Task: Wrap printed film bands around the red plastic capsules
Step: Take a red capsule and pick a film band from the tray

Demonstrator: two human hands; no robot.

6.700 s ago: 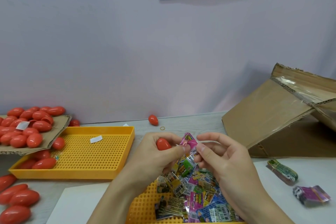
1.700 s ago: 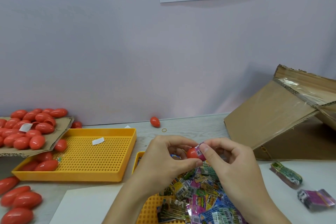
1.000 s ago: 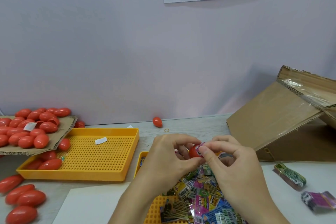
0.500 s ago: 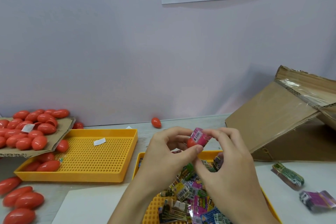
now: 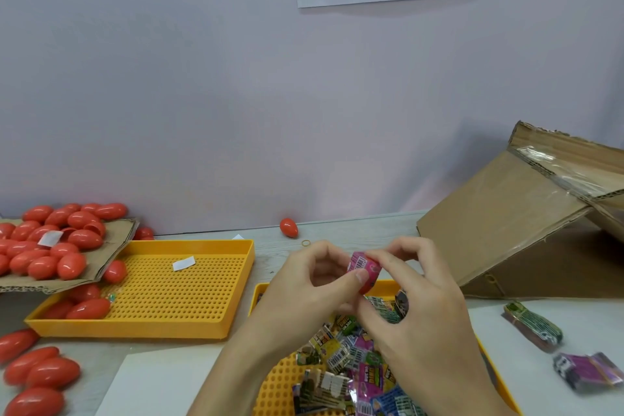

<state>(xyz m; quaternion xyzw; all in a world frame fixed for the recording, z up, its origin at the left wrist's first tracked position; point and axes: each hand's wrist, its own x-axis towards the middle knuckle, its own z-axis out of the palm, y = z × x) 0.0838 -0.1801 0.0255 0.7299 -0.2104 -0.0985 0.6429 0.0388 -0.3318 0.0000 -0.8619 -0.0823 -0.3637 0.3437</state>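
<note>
two bare hands meet above a table, sharing 1 small red capsule (image 5: 366,272). a glossy pink film band (image 5: 363,263) with a printed barcode sits around the capsule. the left hand (image 5: 304,294) pinches the capsule, thumb tip pressed on its near side and fingers curled behind. the right hand (image 5: 418,300) curls its index finger over the top of the band, with the thumb underneath. the capsule is held in the air over the far edge of a yellow perforated plastic tray (image 5: 270,392).

that near tray holds a loose heap of crinkled, shiny bands (image 5: 344,355) in pink, green, yellow and blue; the hands and forearms hide much of it. a 2nd yellow tray (image 5: 175,290), with a grid of small holes, lies to the left, holding a few smooth oval capsules in its left end and a white paper scrap (image 5: 184,263). a torn cardboard sheet (image 5: 108,253) overlaps its corner, piled with many red capsules (image 5: 50,243). more capsules (image 5: 33,378) lie loose at the near left. 1 stray capsule (image 5: 289,227) rests by the pale wall, a small rubber ring (image 5: 305,242) near it. a tilted cardboard box (image 5: 506,223) stands at right, with 2 bundles of bands (image 5: 531,326) on white paper (image 5: 506,378) in front.
</note>
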